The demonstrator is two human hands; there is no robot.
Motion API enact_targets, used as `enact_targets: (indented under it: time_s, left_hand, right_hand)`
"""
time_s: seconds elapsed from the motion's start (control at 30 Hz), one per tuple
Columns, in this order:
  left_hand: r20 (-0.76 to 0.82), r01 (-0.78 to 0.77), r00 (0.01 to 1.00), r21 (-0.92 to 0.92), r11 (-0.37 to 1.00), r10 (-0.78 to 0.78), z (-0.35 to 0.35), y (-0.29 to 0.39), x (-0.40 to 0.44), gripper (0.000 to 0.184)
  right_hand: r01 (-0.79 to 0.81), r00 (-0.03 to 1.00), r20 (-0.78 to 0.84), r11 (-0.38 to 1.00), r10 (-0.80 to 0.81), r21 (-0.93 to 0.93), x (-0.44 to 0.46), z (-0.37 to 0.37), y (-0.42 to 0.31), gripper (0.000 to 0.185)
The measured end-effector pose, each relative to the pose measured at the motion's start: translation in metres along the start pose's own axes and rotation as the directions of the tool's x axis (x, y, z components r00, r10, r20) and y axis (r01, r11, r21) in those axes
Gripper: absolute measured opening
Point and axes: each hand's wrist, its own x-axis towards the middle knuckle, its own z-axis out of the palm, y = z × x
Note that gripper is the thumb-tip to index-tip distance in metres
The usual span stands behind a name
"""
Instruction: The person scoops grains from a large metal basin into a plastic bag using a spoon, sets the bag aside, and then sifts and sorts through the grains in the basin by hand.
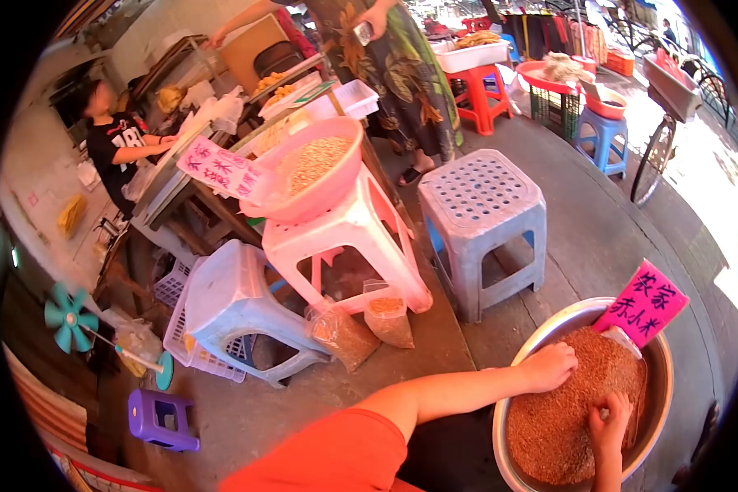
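A wide metal basin (505,443) at the lower right holds a heap of small reddish-brown grain (578,394). My left hand (549,366), at the end of a bare arm from a red sleeve, is over the upper left of the heap with its fingers curled in. My right hand (611,416) comes up from the bottom edge and is at the heap's right side, its fingers drawn together. Anything between the fingers of either hand is too small or hidden to name. A pink handwritten sign (641,303) stands in the grain at the basin's far rim.
A grey plastic stool (484,197) stands beyond the basin. Further left, a pink stool (344,238) bears a pink basin of yellowish grain (313,164). Bags of grain (344,336) lie below. A person in a patterned dress (394,74) stands behind; another person (123,148) is at a table.
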Motion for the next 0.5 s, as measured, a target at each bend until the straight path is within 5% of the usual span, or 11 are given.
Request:
enact_targets:
  time_s: [0.5]
  left_hand:
    - [-0.006, 0.014, 1.000, 0.135, 0.991, -0.013, 0.000, 0.006, -0.002, 0.018]
  right_hand:
    - [-0.112, 0.994, 0.011, 0.980, 0.112, 0.167, -0.020, -0.004, 0.030, 0.012]
